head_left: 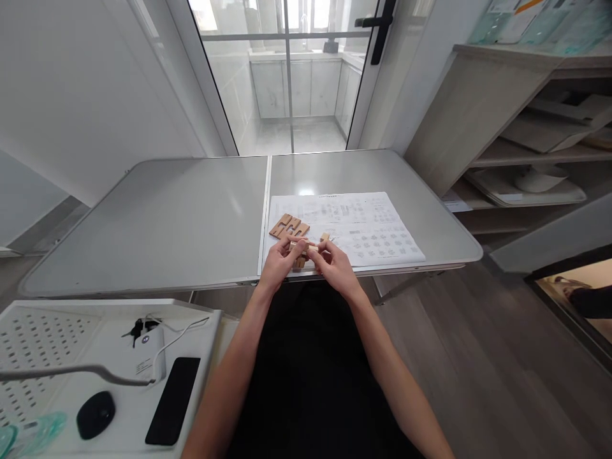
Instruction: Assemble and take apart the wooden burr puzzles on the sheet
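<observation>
My left hand (282, 260) and my right hand (333, 261) meet near the table's front edge, fingers closed around small light wooden blocks (312, 248). The fingers cover much of these blocks, so their exact shape is hard to make out. Just beyond my left hand lie several notched wooden puzzle pieces (289, 226), side by side. Another small wooden piece (324, 237) rests past my right fingertips. A darker wooden piece (299, 262) shows below, between the two hands. Under and beside them spreads a printed instruction sheet (373, 223) with rows of small diagrams.
The grey folding table (191, 217) stands before a glass door (315, 76). At lower left, a white tray cart (119, 408) holds a black phone (173, 400), a mouse (95, 414), keys (138, 329) and a white charger (150, 354). A wooden shelf (482, 102) rises at right.
</observation>
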Demonstrator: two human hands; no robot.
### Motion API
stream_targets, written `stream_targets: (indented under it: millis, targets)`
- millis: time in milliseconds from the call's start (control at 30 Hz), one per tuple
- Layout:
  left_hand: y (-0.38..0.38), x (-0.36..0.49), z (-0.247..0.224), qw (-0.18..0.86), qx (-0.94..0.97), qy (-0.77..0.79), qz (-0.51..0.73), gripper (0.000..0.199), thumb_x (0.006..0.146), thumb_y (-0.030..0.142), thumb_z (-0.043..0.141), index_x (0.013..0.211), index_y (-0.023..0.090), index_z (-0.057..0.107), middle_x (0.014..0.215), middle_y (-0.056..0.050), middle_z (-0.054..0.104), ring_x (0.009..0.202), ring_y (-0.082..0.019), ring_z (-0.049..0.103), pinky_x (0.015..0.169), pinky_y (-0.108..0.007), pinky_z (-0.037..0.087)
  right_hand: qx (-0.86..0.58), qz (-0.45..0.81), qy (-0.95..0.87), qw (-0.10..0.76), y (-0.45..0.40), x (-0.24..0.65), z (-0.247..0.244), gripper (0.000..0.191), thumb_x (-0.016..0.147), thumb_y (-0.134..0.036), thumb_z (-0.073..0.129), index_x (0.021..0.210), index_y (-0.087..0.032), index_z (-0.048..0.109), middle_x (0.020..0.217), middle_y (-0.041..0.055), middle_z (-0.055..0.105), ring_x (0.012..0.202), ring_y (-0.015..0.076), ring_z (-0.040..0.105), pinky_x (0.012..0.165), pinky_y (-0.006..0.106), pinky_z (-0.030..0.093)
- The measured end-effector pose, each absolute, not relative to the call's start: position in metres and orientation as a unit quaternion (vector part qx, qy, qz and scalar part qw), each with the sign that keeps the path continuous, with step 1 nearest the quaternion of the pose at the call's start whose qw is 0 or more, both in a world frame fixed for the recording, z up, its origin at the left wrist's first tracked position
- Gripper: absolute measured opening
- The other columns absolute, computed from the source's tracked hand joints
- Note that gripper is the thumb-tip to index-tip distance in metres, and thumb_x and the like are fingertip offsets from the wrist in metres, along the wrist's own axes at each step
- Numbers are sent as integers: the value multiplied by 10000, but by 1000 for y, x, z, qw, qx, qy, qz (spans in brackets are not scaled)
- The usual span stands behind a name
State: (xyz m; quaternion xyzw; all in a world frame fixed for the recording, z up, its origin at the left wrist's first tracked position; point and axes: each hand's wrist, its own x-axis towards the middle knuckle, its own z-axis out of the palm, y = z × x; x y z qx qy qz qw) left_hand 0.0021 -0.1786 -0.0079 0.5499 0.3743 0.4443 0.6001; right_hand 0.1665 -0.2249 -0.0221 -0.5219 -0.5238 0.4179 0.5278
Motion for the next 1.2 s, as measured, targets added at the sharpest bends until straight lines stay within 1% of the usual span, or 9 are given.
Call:
stream_targets:
  millis: [267,533,733,867,967,1067,1133,1200]
  targets:
    - [-177,3,-9,597,553,371,448,477,873,636,817,981,179,730,1074,-101,832,950,-230,782,883,-355,624,-534,406,-519,530,-225,164,-21,463,915,-689,690,818,-266,528,656,-34,567,567,167,547,541,292,453]
    - [-177,1,-12,583,563,378,448,456,891,620,808,1013,184,748,1030,-85,829,917,-217,774,838,-331,613,-538,405,-521,524,-224,165,-21,449,924,-671,695,812,-272,520,609,-42,574,553,182,579,571,310,459]
    - [-178,2,-10,581,553,393,449,500,850,651,829,975,178,728,950,-73,822,845,-207,768,809,-316,607,-542,405,-517,524,-223,164,-19,447,906,-667,714,821,-267,533,713,-10,654,562,180,589,580,327,465]
    - [-180,2,-8,572,560,398,448,494,867,651,814,980,177,729,956,-76,816,865,-213,769,825,-319,603,-537,423,-510,522,-223,165,-19,478,914,-702,693,805,-268,528,707,-8,683,551,182,596,589,335,484]
    - [-183,2,-7,558,567,410,446,494,871,649,809,991,176,734,952,-73,807,894,-223,770,839,-318,599,-531,441,-503,520,-221,167,-20,505,901,-740,693,806,-263,557,722,-5,703,546,178,597,595,339,504]
    - [-186,2,-7,566,569,408,435,509,893,638,789,1090,174,721,990,-73,801,899,-222,775,848,-319,597,-526,460,-491,519,-218,170,-23,531,890,-769,695,798,-262,569,658,-18,663,548,183,595,592,337,522]
    - [-188,1,-6,587,575,387,418,550,899,609,796,1233,186,688,1068,-81,792,925,-221,778,852,-324,605,-524,471,-480,523,-216,172,-25,549,903,-789,665,784,-264,560,602,-27,613,549,190,591,579,335,522]
    - [-189,-1,-6,602,592,358,398,645,868,552,852,1374,215,636,1170,-93,771,992,-229,773,885,-332,614,-522,481,-469,527,-215,172,-25,564,911,-803,640,770,-264,552,579,-28,580,543,193,579,553,332,513]
